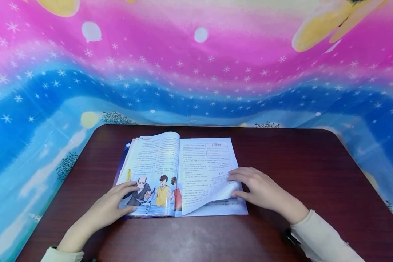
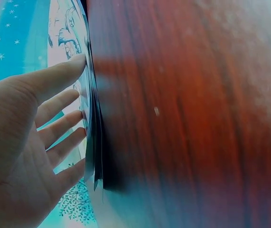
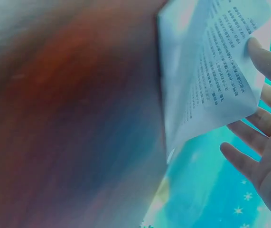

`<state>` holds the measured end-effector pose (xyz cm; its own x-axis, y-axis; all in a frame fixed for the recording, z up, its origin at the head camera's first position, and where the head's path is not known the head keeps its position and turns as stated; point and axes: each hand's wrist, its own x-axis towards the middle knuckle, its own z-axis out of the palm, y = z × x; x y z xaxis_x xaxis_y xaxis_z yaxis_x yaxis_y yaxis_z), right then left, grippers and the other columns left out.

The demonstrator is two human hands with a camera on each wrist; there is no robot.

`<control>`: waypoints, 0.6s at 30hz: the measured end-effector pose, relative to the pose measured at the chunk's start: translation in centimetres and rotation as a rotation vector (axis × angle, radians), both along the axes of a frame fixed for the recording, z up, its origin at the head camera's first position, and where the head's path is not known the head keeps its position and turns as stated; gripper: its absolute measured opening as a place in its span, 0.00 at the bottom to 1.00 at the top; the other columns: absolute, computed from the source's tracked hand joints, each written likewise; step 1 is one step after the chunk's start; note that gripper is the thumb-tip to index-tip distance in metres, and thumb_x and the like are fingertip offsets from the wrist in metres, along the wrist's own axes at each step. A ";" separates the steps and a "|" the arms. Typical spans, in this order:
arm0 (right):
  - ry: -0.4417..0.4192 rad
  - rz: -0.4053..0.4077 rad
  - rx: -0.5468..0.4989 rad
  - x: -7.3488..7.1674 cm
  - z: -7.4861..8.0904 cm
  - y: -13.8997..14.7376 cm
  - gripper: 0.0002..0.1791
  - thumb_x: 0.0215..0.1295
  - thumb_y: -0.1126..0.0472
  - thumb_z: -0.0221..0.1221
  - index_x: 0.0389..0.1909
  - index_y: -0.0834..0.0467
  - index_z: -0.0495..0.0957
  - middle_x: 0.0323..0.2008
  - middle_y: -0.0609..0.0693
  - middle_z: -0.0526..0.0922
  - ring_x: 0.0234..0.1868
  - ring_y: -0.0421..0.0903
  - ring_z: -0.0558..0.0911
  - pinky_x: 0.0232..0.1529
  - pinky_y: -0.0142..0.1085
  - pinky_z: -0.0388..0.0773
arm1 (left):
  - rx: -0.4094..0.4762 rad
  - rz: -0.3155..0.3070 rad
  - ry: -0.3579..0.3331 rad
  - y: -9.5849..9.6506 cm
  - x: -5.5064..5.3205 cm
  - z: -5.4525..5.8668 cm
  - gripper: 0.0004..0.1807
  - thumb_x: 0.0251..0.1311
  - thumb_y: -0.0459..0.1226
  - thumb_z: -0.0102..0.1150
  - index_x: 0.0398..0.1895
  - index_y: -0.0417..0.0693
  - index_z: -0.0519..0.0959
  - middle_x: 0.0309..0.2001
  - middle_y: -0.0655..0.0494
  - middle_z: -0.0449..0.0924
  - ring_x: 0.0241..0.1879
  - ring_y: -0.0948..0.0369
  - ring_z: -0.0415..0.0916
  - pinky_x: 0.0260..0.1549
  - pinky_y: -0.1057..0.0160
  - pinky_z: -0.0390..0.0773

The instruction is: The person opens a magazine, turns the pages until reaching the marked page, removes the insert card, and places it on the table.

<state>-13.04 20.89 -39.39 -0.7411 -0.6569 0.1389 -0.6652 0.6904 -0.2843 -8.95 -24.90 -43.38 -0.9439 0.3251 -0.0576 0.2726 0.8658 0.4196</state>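
Note:
An open magazine [image 1: 199,156] lies on the table, with printed text on both sides and a cartoon of several figures at the lower left. My left hand [image 1: 108,203] rests on its left page, fingers spread and fairly straight; in the left wrist view the thumb [image 2: 66,71] touches the stacked page edges. At the right side, my right hand [image 1: 258,187] holds a lifted page [image 1: 213,194] between thumb and fingers. That page's lower corner curls up, baring the printed sheet beneath. The right wrist view shows the raised page [image 3: 220,80] with the thumb on one face and fingers behind.
The dark brown wooden table [image 1: 298,156] extends around the magazine on all sides. A pink and blue cloth with snowflakes [image 1: 196,80] hangs behind the table and along its sides.

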 end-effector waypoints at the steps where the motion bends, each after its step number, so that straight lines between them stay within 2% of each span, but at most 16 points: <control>1: 0.007 0.005 -0.012 -0.1 0.2 -0.2 0.25 0.55 0.51 0.73 0.53 0.55 0.83 0.56 0.50 0.81 0.60 0.50 0.77 0.62 0.50 0.72 | -0.001 0.001 -0.001 0.0 0.0 0.0 0.31 0.54 0.44 0.73 0.62 0.48 0.77 0.66 0.44 0.70 0.66 0.41 0.64 0.55 0.35 0.70; 12: 0.093 0.045 -0.098 -1.0 2.1 -1.7 0.22 0.53 0.52 0.74 0.48 0.55 0.84 0.50 0.46 0.84 0.53 0.47 0.79 0.58 0.47 0.72 | -0.006 0.001 -0.005 0.2 -0.1 0.3 0.33 0.52 0.45 0.75 0.62 0.50 0.77 0.65 0.44 0.71 0.66 0.41 0.65 0.55 0.35 0.70; 18: 0.120 0.061 -0.121 -1.1 3.0 -2.4 0.22 0.52 0.50 0.75 0.47 0.54 0.85 0.51 0.48 0.83 0.54 0.47 0.79 0.59 0.47 0.72 | 0.039 0.009 0.050 1.7 -0.5 1.1 0.27 0.55 0.42 0.73 0.59 0.49 0.80 0.63 0.46 0.74 0.64 0.44 0.69 0.57 0.38 0.71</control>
